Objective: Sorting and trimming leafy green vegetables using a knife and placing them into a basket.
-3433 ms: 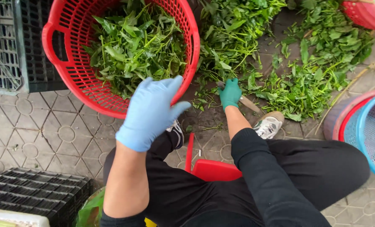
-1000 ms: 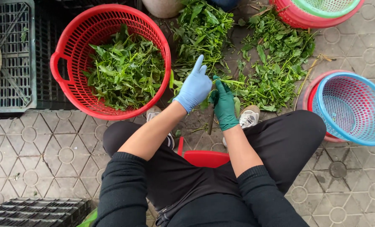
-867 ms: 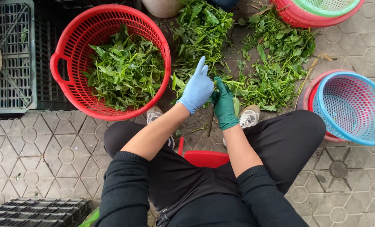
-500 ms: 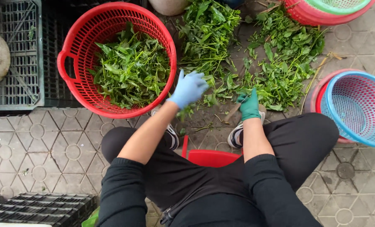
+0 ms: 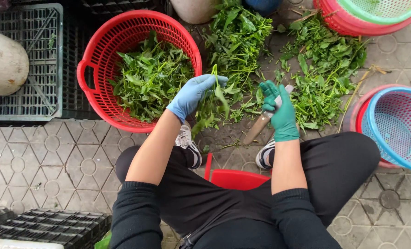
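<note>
Head view: a sprig of leafy greens [image 5: 213, 99] is pinched at its upper stem by the left hand [image 5: 191, 94], whose grip in a light blue glove is closed around it just beside the rim of the red basket [image 5: 88, 83], which is already filled with cut leaves. The sprig hangs limp below the fingers, so it is judged light, soft and easily bruised; it is best taken by the firmer stem rather than by the leaves. A knife [image 5: 260, 122] with a wooden handle is enclosed in the closed grip of the right hand [image 5: 281, 110], gloved in green, its handle pointing down toward the paved floor. More loose greens [image 5: 325, 78] are spread on the floor beyond both hands, and a blue basket [image 5: 399, 127] is seen at the right.
</note>
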